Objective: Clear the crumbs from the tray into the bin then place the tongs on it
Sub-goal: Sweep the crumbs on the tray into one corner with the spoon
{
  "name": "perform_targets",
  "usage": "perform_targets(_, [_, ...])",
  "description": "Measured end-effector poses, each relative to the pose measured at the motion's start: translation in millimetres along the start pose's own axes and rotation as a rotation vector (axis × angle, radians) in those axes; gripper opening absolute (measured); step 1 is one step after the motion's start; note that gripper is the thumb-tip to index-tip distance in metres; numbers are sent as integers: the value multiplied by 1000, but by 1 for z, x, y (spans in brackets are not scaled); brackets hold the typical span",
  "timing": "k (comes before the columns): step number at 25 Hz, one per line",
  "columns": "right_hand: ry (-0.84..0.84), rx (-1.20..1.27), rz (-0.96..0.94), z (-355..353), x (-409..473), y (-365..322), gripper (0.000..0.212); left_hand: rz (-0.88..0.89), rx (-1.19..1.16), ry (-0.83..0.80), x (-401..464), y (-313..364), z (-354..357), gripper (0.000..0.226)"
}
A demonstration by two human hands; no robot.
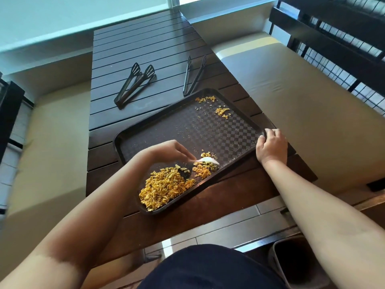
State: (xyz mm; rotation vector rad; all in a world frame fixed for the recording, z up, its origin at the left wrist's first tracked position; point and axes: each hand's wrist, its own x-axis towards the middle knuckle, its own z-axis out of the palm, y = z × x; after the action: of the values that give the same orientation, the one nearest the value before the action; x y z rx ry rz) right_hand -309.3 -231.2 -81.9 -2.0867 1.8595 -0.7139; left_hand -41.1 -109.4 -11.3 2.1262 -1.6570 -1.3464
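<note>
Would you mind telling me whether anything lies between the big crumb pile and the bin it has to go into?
Nothing visible blocks it. The crumb pile sits at the near corner of the tray, which overhangs the table edge; the bin stands on the floor, lower right, beside the right forearm, its opening uncovered.

Left hand (173,150): reaches forward, fingers curled, pinching something white.
Right hand (270,146): arm stretched forward, fingers curled over an edge, gripping it.
</note>
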Motion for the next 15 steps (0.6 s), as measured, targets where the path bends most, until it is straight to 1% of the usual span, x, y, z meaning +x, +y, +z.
perform_targets(3, [2, -1, -5, 0, -1, 0, 57, -44, -157, 213, -1, -10, -4, 22])
perform_targets(4, [5, 1, -6, 0, -1, 0, 58, -61, -167, 245, -1, -11, -4, 21])
perform_targets(6, [8, 7, -3, -1, 0, 0, 58, -74, -161, 199, -2, -15, -1, 21])
perform_targets(8, [8, 7, -3, -1, 0, 0, 58, -83, -135, 94, -7, -18, 1, 22])
perform_targets(11, [14, 6, -11, -1, 0, 0, 59, -142, -77, -45, -15, -24, -5, 24])
perform_targets(12, [15, 5, -12, -1, 0, 0, 59, -148, -67, -60, -16, -24, -8, 24])
perform_targets(13, [15, 2, -10, 0, 0, 0, 59, -138, -81, -41, -16, -24, -11, 23])
perform_targets(15, [11, -3, -9, -1, -1, 1, 60, -90, -155, 81, -9, -18, -14, 23])
